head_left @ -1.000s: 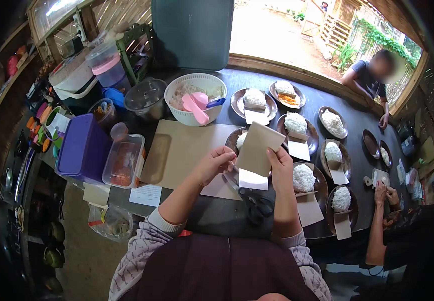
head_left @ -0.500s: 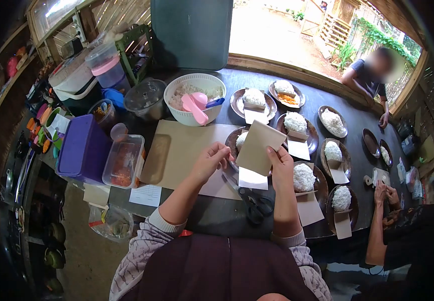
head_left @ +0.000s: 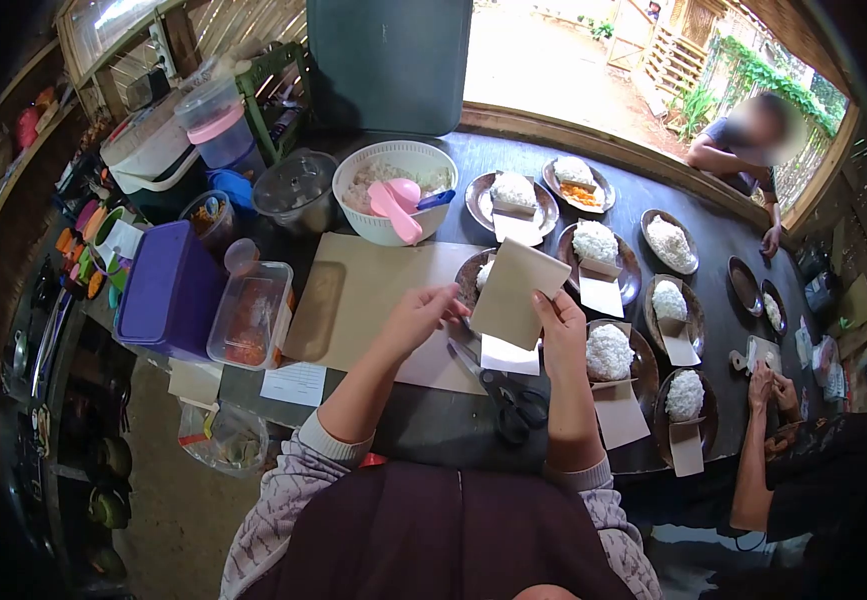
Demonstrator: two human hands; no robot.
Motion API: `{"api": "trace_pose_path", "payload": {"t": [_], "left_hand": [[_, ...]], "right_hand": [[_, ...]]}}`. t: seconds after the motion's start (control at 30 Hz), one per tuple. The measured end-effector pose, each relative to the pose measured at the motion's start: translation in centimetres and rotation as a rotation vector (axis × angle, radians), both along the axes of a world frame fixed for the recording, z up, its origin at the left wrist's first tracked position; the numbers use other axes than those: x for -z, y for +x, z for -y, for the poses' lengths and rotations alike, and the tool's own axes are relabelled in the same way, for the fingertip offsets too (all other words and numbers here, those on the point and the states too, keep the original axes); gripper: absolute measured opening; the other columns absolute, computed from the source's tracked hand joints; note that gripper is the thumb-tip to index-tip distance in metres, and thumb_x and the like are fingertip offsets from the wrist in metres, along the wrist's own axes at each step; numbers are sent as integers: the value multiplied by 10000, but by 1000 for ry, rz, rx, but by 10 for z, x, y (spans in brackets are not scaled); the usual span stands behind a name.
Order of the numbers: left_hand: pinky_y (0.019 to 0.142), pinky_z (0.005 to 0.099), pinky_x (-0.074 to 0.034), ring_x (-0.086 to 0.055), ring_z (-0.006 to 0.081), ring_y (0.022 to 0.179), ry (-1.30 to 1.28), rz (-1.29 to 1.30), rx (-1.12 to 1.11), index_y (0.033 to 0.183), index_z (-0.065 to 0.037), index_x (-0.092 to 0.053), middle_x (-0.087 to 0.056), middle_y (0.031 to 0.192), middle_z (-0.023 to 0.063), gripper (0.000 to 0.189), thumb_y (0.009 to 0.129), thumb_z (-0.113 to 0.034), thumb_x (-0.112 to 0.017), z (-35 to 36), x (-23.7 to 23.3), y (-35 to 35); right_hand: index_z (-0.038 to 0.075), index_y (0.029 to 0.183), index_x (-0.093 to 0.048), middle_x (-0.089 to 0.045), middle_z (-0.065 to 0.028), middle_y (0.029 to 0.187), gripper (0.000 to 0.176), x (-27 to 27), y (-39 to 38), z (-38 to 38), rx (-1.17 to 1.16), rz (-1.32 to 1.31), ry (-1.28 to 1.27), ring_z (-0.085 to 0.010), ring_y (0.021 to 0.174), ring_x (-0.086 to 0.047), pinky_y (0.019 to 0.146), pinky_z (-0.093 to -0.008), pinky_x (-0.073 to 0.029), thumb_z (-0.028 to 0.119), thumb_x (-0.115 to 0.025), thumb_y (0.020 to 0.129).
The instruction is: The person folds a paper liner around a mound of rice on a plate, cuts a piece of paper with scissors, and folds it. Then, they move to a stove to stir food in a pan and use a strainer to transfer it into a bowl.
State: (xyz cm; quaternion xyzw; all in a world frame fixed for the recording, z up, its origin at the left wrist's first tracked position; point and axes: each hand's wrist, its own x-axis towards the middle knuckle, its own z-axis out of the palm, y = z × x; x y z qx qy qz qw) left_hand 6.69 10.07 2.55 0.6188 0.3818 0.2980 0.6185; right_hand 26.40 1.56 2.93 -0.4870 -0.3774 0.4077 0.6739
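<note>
My right hand pinches a folded piece of brown paper by its right edge, with a paler flap hanging below. My left hand is just left of the paper, apart from it, fingers loosely stretched and holding nothing. Behind the paper, a brown plate with rice is mostly hidden. Black-handled scissors lie on the table below the paper. Right of my right hand, a rice mound sits on a plate with a folded paper piece against it.
Several rice plates fill the table's right side. A white basket holds rice and pink spoons. Flat brown paper lies left. Further left stand a clear container and purple box. A co-worker's hands are at right; another person leans at the window.
My left hand's fingers have loosened and stretched out from a pinched shape near the paper. The right hand still holds the folded paper. The whole view has shifted slightly.
</note>
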Motion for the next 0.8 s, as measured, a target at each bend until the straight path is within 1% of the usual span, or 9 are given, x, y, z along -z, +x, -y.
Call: {"api": "trace_pose_path", "payload": {"t": [0.07, 0.13, 0.2, 0.4, 0.6, 0.7, 0.8], "left_hand": [[601, 211, -425, -546, 80, 664, -129, 164, 148, 911, -58, -602, -608, 782, 28, 297, 868, -334, -500, 11, -5, 6], [613, 204, -425, -548, 66, 663, -181, 154, 186, 908, -44, -607, -626, 773, 26, 320, 861, -346, -511, 17, -8, 11], [612, 201, -415, -549, 58, 659, -94, 79, 283, 883, -37, -621, -641, 771, 27, 325, 853, -346, -527, 18, -6, 12], [596, 191, -390, -553, 55, 650, -66, 74, 282, 821, -32, -641, -654, 763, 34, 317, 850, -330, -537, 18, -11, 9], [629, 204, -426, -560, 74, 653, -80, 124, 302, 860, 5, -633, -653, 776, 67, 318, 866, -291, -518, 16, -3, 10], [647, 201, -449, -566, 84, 659, -83, 132, 325, 866, 9, -613, -648, 770, 63, 341, 868, -319, -519, 15, -3, 10], [653, 200, -451, -568, 85, 663, -92, 124, 326, 877, 12, -608, -648, 776, 65, 336, 873, -310, -513, 16, -6, 9]], "right_hand": [[-27, 1089, -527, -601, -49, 963, 266, 2, 0, -1, 3, 7, 8, -79, 830, -559, 722, -201, -439, 106, -526, 859], [-24, 1078, -533, -604, -45, 950, 259, 3, 1, -1, 7, 13, 16, -78, 819, -560, 713, -203, -442, 114, -530, 858], [-13, 1045, -550, -608, -35, 911, 240, 2, 0, 0, 1, 58, -12, -73, 780, -566, 683, -212, -456, 137, -536, 858], [-7, 1014, -563, -610, -30, 869, 224, 0, -3, 0, 7, 35, -25, -67, 720, -570, 628, -216, -474, 155, -532, 862], [-5, 1013, -563, -609, -29, 862, 219, 0, -3, 0, -2, 43, -8, -67, 718, -570, 615, -217, -478, 150, -532, 861], [-4, 1012, -561, -607, -29, 866, 217, -2, -3, 1, -18, 55, -3, -68, 720, -571, 622, -221, -480, 144, -536, 856], [-5, 1013, -559, -606, -31, 872, 217, -6, -4, 2, -22, 48, -33, -71, 723, -572, 628, -223, -483, 139, -539, 851]]}}
